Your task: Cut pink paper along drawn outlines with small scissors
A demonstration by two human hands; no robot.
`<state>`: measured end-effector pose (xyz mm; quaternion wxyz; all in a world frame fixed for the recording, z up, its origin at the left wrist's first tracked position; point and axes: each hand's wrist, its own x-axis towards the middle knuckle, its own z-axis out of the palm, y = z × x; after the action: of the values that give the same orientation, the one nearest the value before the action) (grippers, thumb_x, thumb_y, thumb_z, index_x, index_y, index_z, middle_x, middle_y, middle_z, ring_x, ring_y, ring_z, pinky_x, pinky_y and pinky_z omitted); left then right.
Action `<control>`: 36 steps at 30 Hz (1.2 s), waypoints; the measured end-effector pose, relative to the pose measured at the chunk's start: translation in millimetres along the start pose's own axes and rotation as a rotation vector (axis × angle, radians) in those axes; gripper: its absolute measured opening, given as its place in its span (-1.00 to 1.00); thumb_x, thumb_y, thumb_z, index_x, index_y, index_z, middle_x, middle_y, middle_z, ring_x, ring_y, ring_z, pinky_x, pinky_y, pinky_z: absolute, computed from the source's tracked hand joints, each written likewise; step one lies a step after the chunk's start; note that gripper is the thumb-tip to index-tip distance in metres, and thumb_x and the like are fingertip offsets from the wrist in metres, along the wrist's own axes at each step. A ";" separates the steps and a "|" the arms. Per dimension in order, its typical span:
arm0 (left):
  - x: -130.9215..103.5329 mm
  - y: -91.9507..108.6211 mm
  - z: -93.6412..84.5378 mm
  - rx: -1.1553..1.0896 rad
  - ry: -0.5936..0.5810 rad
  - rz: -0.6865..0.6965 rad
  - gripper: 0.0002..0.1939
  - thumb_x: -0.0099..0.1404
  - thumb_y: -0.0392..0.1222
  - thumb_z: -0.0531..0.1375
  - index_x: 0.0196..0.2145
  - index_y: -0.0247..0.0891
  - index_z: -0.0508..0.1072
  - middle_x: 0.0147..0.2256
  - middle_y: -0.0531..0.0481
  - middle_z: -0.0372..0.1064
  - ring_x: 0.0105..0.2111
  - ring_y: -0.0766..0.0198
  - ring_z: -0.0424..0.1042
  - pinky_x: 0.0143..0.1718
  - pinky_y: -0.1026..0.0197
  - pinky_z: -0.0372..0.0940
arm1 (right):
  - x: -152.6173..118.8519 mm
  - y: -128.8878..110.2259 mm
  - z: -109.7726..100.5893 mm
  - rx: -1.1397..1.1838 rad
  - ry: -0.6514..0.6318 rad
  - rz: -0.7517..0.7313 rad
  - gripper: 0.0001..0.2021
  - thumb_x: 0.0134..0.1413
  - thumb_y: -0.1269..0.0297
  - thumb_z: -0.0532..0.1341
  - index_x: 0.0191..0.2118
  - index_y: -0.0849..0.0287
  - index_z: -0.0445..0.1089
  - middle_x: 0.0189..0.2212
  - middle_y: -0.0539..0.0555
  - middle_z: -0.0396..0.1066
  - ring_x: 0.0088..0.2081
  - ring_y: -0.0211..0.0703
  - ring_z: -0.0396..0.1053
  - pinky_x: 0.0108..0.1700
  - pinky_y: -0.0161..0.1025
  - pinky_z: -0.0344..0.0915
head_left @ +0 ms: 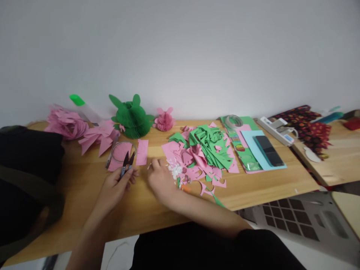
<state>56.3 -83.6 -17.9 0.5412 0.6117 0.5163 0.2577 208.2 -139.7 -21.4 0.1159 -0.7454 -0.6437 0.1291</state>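
My left hand (119,182) is closed round a pair of scissors (128,163), whose blades point up and stand slightly apart. Just right of it, my right hand (159,179) rests low over the wooden table (129,217) with its fingers curled; a tiny pale bit shows at the fingertips, too small to name. Beyond the scissors lie a pink paper square (120,152) with a wire ring on it and a pink paper strip (142,152). White paper bits (176,170) lie beside my right hand, at the edge of a pile of green and pink scraps (209,144).
A green honeycomb paper figure (133,120) and a smaller pink one (164,120) stand near the wall. Folded pink paper (67,123) and a black bag (30,180) are at the left. A phone (269,151), tape roll (234,122) and power strip (277,130) lie right.
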 end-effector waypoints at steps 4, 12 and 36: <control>15.2 2.7 7.0 0.019 0.024 -0.026 -0.44 -0.05 0.35 0.25 -0.39 -0.24 0.49 -0.31 -0.14 0.52 -0.33 0.10 0.48 -0.40 0.17 0.40 | 13.2 3.8 -4.8 -0.047 -0.011 0.063 -0.73 0.15 0.64 0.06 -0.21 0.36 0.49 -0.16 0.28 0.44 -0.13 -0.01 0.37 -0.21 -0.21 0.43; 29.6 15.6 33.9 0.032 -0.042 -0.124 -0.43 -0.17 0.31 0.31 -0.36 -0.22 0.52 -0.20 -0.14 0.54 -0.23 0.01 0.52 -0.40 0.14 0.46 | -17.2 51.5 -51.1 -0.105 0.182 -0.106 -0.78 0.21 0.56 0.10 -0.13 0.26 0.45 -0.15 0.17 0.45 -0.14 -0.05 0.34 -0.19 -0.18 0.36; 33.2 36.3 83.4 -0.058 -0.145 -0.116 -0.56 -0.05 0.22 0.26 -0.46 -0.25 0.43 -0.48 -0.03 0.42 -0.55 0.26 0.38 -0.64 0.27 0.22 | 28.2 101.5 -95.4 -0.082 -0.159 -0.188 -0.54 0.31 0.08 0.08 0.14 0.33 0.29 -0.03 0.33 0.44 -0.02 0.13 0.40 0.00 -0.02 0.21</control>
<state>153.1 -82.1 -15.7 0.6087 0.5820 0.5024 0.1958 339.0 -127.1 32.7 0.0455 -0.6732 -0.7227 0.1496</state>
